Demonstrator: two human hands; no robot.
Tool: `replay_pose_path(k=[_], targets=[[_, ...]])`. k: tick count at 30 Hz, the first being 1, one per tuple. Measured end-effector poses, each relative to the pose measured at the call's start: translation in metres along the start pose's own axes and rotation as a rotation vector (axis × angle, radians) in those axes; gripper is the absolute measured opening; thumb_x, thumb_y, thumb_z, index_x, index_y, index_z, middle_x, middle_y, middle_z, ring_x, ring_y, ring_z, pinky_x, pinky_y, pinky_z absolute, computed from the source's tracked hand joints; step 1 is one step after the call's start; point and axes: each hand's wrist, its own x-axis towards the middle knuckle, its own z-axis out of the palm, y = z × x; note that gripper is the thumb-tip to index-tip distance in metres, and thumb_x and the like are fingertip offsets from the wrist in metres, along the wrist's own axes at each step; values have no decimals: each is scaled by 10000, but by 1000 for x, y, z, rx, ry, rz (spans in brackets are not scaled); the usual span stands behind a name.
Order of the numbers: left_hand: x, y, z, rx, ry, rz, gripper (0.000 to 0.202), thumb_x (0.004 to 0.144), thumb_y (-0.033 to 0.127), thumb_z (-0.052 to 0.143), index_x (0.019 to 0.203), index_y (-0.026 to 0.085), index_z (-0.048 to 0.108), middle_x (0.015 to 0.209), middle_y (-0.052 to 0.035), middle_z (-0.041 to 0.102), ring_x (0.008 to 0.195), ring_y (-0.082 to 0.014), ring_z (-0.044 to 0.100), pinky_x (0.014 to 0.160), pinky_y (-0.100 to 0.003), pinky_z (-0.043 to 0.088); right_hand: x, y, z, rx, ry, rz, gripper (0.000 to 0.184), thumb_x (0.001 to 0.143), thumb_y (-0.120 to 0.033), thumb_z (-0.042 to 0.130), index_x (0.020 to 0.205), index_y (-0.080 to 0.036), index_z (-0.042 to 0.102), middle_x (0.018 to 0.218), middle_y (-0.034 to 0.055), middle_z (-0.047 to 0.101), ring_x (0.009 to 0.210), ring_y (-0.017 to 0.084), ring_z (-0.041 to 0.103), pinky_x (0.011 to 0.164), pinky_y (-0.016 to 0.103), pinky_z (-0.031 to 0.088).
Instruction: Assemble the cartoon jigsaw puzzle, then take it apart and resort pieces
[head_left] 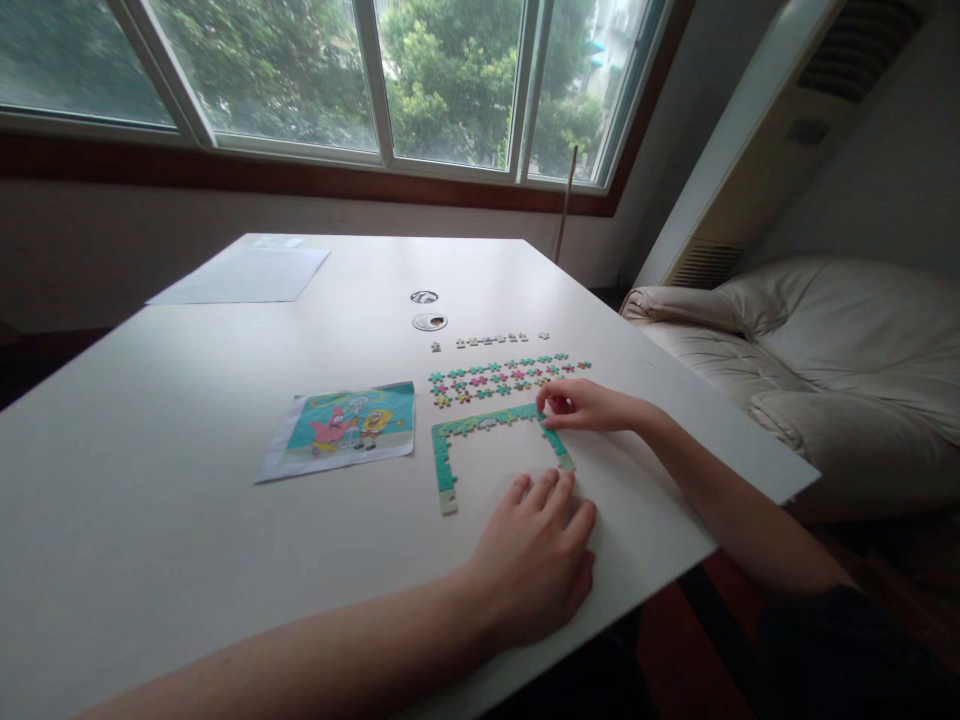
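A jigsaw puzzle border (441, 460) lies on the white table, joined along its top and two sides, with its near side open. My right hand (589, 405) is at the border's far right corner, thumb and forefinger pinched on a puzzle piece there, mostly hidden by the fingers. Palm down, my left hand (534, 550) rests with its fingers apart, the tips by the lower end of the right strip. Beyond the border, loose puzzle pieces (478, 382) lie in rows, green, pink and yellow. Left of it lies a cartoon reference picture (352, 425) on creased paper.
Two round, coin-like discs (430, 321) lie farther back on the table (187, 480). White paper sheets (244, 277) are at the far left corner. A cream leather sofa (847, 340) stands to the right; a window (450, 90) is behind.
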Motion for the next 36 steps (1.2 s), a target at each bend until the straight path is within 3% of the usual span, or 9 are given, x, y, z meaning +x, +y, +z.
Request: replay_pose_path(k=[10, 15, 18, 22, 27, 36], targets=[[0, -2, -1, 38, -15, 32, 344, 865, 350, 413, 1144, 164, 491, 1307, -141, 443, 1187, -320, 394, 950, -503, 330, -3, -1, -5, -64, 34, -45, 226, 789, -328, 567, 941, -163, 597, 867, 42, 514, 669, 106, 482, 651, 244, 426], [-4, -20, -16, 115, -32, 163, 385, 876, 401, 425, 1177, 167, 479, 1305, -125, 453, 1212, -305, 375, 976, -485, 315, -12, 6, -14, -33, -56, -3, 470, 716, -433, 638, 1095, -181, 519, 1051, 75, 480, 804, 141, 484, 732, 278, 452], [-12, -40, -30, 171, -12, 122, 344, 868, 356, 460, 1161, 178, 493, 1276, -113, 478, 1208, -304, 380, 976, -483, 313, -17, 7, -15, -28, -114, 25, 644, 649, -471, 687, 1193, -208, 463, 1135, 80, 452, 906, 174, 473, 816, 313, 440], [-37, -73, -39, 233, 15, -71, 302, 860, 236, 465, 1154, 180, 508, 1133, -106, 550, 1147, -283, 433, 938, -455, 361, -20, 1, -15, -42, -149, 33, 728, 624, -509, 690, 1242, -223, 431, 1230, 83, 409, 1132, 240, 380, 968, 360, 344], [-70, -107, -30, 261, 144, -244, 419, 864, 373, 451, 1225, 161, 468, 1197, -132, 510, 1184, -301, 382, 954, -472, 355, -20, -4, -14, -78, -163, 51, 808, 605, -572, 673, 1289, -244, 394, 1305, 76, 360, 1237, 277, 286, 1049, 393, 238], [-77, -122, -24, 236, 134, -284, 550, 834, 527, 426, 1279, 205, 433, 1315, -124, 419, 1244, -314, 296, 996, -500, 292, -22, -2, -10, -109, -162, 87, 848, 585, -615, 661, 1309, -272, 384, 1372, 63, 296, 1291, 298, 209, 1072, 418, 203]])
